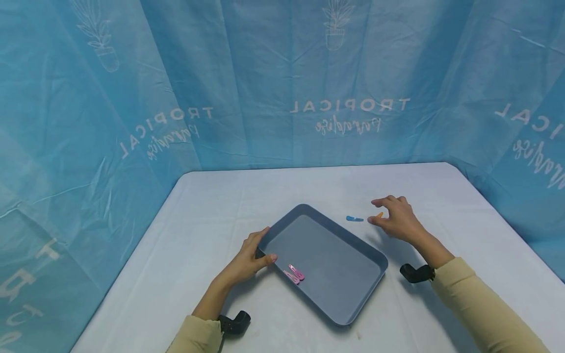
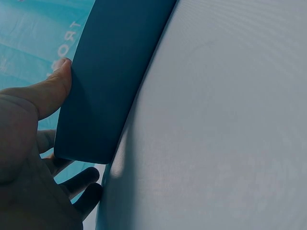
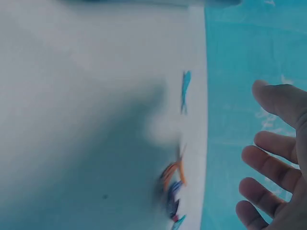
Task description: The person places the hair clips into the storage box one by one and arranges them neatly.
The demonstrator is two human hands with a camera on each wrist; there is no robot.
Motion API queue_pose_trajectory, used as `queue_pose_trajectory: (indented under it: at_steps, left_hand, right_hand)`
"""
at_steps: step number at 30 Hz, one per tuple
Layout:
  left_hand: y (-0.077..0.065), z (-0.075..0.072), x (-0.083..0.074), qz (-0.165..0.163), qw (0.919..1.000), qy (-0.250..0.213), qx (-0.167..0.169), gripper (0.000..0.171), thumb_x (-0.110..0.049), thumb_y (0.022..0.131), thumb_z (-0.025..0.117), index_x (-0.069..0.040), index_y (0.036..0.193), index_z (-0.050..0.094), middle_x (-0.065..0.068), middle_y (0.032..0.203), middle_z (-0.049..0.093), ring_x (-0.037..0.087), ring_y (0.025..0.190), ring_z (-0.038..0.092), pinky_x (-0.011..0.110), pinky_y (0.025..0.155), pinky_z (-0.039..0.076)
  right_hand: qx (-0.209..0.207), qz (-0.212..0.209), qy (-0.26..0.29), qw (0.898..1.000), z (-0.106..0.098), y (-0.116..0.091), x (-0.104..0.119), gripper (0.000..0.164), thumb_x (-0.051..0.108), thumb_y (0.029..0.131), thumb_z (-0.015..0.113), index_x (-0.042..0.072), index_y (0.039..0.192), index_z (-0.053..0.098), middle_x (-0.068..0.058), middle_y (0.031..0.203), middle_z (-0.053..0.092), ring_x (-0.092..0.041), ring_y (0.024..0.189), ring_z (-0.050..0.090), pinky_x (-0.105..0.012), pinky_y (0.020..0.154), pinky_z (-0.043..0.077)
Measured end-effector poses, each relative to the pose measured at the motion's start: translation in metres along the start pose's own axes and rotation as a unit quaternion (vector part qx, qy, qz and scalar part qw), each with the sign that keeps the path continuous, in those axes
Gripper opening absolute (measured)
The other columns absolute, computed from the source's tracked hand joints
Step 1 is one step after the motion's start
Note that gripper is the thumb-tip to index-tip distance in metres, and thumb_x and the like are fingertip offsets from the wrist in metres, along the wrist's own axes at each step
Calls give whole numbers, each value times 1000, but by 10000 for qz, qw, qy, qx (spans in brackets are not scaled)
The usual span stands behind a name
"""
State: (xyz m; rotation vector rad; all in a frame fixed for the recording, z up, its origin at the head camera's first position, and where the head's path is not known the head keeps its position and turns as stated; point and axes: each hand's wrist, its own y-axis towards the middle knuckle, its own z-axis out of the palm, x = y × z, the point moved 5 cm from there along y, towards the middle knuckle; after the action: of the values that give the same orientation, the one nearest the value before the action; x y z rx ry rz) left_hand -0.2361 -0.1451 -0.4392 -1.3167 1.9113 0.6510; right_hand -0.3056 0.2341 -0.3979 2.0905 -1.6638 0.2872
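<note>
A grey rectangular tray (image 1: 335, 255) lies slanted on the table. My left hand (image 1: 249, 259) grips its left corner, the thumb over the rim and other fingers outside; the left wrist view shows the thumb against the tray's side wall (image 2: 110, 81). Two pink hair clips (image 1: 296, 272) lie inside the tray near the left hand. Beyond the tray, a blue hair clip (image 1: 355, 218) rests on the table. My right hand (image 1: 397, 219) hovers beside it, thumb and fingers spread apart. An orange hair clip (image 3: 169, 175) shows in the gap, apart from the fingers in the right wrist view.
Close to the orange clip lie a dark hair clip (image 3: 173, 199) and a light blue one (image 3: 178, 223), hidden by the right hand in the head view. A white cloth (image 1: 212, 211) covers the table. Blue printed curtains (image 1: 265, 59) hang around it.
</note>
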Motion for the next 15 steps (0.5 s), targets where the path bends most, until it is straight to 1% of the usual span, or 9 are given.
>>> queue_pose_trajectory:
  at_steps: [5, 9, 15]
  left_hand:
    - [0, 0, 1, -17, 10000, 21, -16, 80, -35, 87, 66, -19, 152, 21, 12, 151, 27, 35, 140, 21, 63, 106, 25]
    - [0, 0, 0, -12, 10000, 40, -22, 80, -35, 87, 66, -19, 152, 21, 12, 151, 26, 34, 141, 21, 63, 107, 25]
    - [0, 0, 0, -28, 10000, 50, -25, 80, -35, 87, 67, -19, 152, 21, 12, 152, 26, 35, 141, 20, 63, 107, 24]
  right_hand:
    - [14, 266, -137, 9996, 6, 2, -10, 54, 30, 83, 70, 1, 126, 57, -25, 126, 53, -41, 110, 40, -57, 90, 34]
    - [24, 334, -209, 9992, 9, 4, -15, 54, 31, 83, 70, 0, 126, 56, -27, 127, 52, -45, 113, 40, -58, 93, 32]
    - [156, 455, -362, 9982, 13, 6, -22, 57, 34, 84, 69, -1, 127, 55, -28, 127, 52, -47, 115, 38, -60, 94, 30]
